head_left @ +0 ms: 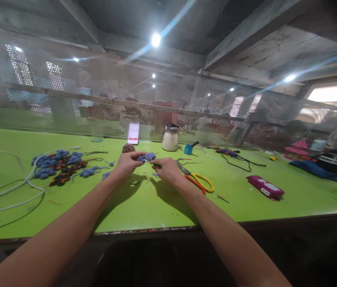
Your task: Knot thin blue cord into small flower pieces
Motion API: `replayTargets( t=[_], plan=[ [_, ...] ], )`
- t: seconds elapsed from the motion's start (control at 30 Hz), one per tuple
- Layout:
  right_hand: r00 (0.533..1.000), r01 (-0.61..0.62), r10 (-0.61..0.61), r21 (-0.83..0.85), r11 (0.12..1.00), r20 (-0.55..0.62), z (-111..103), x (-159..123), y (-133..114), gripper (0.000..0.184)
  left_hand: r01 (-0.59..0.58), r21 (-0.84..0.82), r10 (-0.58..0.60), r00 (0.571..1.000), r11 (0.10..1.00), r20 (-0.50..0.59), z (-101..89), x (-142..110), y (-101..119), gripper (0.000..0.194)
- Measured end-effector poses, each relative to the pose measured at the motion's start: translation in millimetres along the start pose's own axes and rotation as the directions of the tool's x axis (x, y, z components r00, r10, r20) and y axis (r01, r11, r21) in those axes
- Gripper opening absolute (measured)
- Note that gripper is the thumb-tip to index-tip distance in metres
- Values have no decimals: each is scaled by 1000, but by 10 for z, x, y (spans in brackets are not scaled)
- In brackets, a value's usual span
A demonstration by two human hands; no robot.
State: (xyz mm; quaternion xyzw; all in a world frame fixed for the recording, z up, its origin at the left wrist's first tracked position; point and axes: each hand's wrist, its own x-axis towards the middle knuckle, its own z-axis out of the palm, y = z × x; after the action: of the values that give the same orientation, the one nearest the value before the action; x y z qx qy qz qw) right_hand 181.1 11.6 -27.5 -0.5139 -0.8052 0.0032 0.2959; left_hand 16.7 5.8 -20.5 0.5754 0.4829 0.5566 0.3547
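Over the middle of the green table, my left hand [128, 162] pinches a small blue crocheted piece [149, 156] between thumb and fingers. My right hand [168, 169] is closed round a crochet hook [156, 164] with a dark green handle. Its thin metal shaft reaches left to the blue piece, but whether the tip is inside the stitches is too small to tell. Behind my left hand sits a ball of multicoloured yarn [128, 148]. Scissors [200, 182] with red and yellow handles lie just right of my right hand.
Blue and black-orange crocheted pieces [62, 163] are heaped at left near a white cable [33, 171]. A phone [133, 132] stands against the mesh screen, beside a white jug [170, 138] and a blue pot [188, 149]. A purple box [265, 187] lies at right.
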Motion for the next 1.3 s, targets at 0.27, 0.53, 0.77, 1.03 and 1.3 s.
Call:
replayTargets(
  t=[0.27,0.53,0.77,1.03,1.3],
  plan=[
    [999,-23,26,-126,992,23,46,-9,-51,30,-192,194,198,980,962,-10,46,116,-155,36],
    [992,-122,129,235,964,-11,137,15,-70,23,-57,38,58,998,998,-27,36,75,-102,43],
    [956,-287,247,698,656,161,179,-5,-145,29,46,-127,-62,991,991,-122,34,-12,22,34],
    [983,-176,154,756,630,101,175,24,-23,34,121,-507,-101,993,853,68,26,60,-27,28],
    [994,73,-11,605,793,-106,160,67,168,30,176,-527,-115,982,832,147,13,33,27,24]
  ],
)
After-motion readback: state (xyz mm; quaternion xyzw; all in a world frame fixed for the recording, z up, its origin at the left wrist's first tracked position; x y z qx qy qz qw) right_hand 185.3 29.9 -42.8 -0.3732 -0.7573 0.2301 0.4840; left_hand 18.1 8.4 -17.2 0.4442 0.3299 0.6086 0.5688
